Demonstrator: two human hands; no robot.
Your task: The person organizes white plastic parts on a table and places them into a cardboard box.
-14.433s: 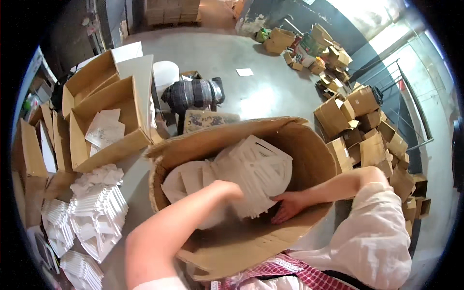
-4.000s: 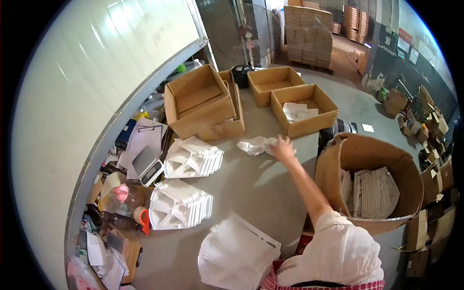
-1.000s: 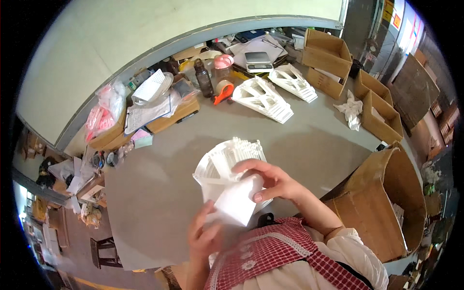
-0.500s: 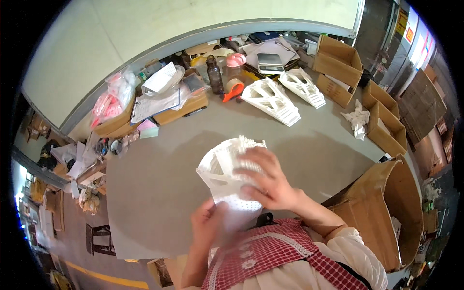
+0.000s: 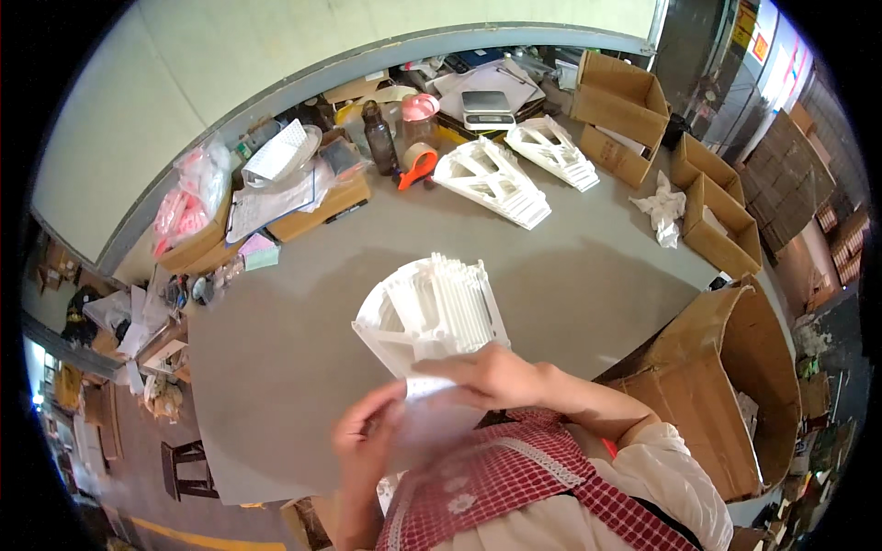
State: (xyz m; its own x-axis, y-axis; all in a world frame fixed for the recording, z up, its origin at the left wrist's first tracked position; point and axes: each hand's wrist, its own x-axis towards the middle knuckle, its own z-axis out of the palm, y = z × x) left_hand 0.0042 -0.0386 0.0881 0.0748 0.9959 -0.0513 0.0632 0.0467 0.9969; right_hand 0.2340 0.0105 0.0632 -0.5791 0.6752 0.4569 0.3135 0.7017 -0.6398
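A stack of white fan-shaped plastic frames [image 5: 450,303] with triangular openings and ribbed edges lies on the table in front of me. Between it and my apron is a pale white sheet [image 5: 427,422], dotted near its upper edge and blurred lower down. My left hand [image 5: 369,430] has its fingers curled at the sheet's left side, gripping it. From the right, my right hand [image 5: 496,376] reaches across the near end of the stack, fingers pointing left and closed on the sheet's upper edge. The right fingertips are partly hidden.
Two more stacks of white frames [image 5: 491,184] [image 5: 553,151] lie at the back, near a scale [image 5: 487,110], a dark bottle [image 5: 378,138] and an orange tape dispenser [image 5: 418,167]. Cardboard boxes [image 5: 726,216] line the right side; a large open carton [image 5: 698,386] stands close by my right arm.
My right hand has come down off the top of the stack to its near end, uncovering the ribs. My left hand has shifted slightly left and down. The whole view has shifted a little.
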